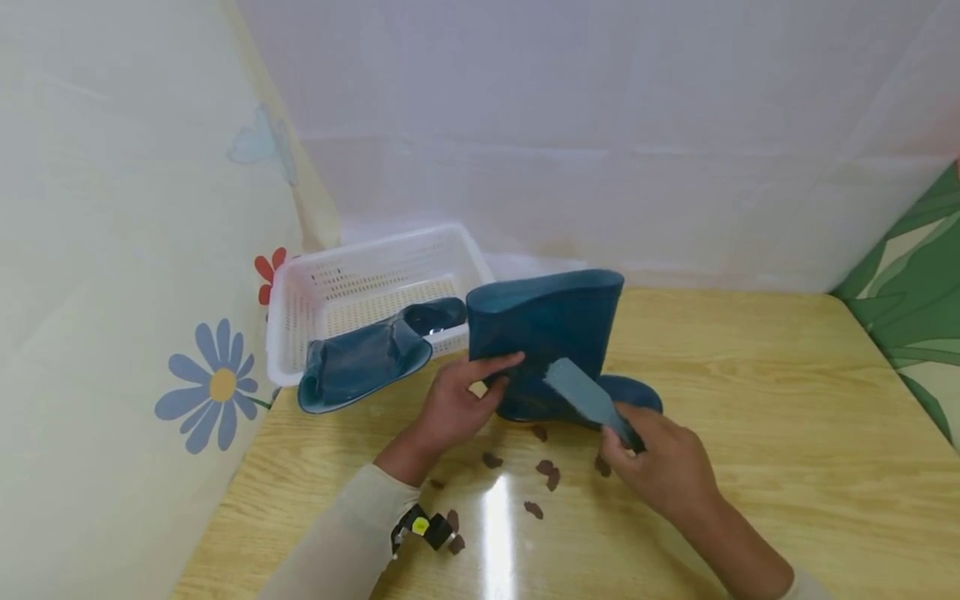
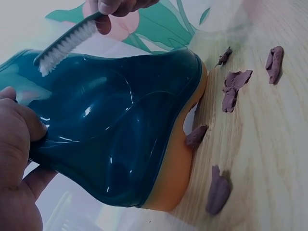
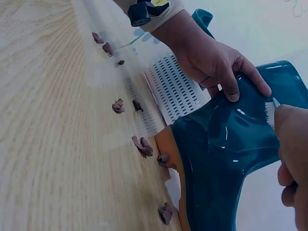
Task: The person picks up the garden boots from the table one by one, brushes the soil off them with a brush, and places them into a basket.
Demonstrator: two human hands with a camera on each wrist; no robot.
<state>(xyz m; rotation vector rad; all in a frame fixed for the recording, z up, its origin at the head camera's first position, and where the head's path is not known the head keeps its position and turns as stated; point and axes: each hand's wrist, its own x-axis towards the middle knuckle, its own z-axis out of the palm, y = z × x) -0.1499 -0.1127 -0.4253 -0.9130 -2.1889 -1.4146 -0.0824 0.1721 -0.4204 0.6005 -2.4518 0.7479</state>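
A dark teal rubber boot [image 1: 551, 333] with an orange sole stands upright on the table. My left hand [image 1: 457, 400] holds its shaft low down, the index finger stretched across the surface. In the left wrist view, one finger shows on the near face of the boot [image 2: 115, 110] and another at its underside. My right hand [image 1: 663, 458] grips the handle of a scrub brush [image 1: 581, 390]. Its white bristles [image 2: 65, 48] face the shaft; whether they touch it I cannot tell. Several brown clay-like lumps [image 1: 533, 510] lie around the sole.
A white perforated basket [image 1: 275, 333] stands at the back left. The matching boot [image 1: 363, 365] lies on its side across the basket's front rim. A pale wall [image 1: 600, 150] rises behind the wooden table [image 1: 750, 433].
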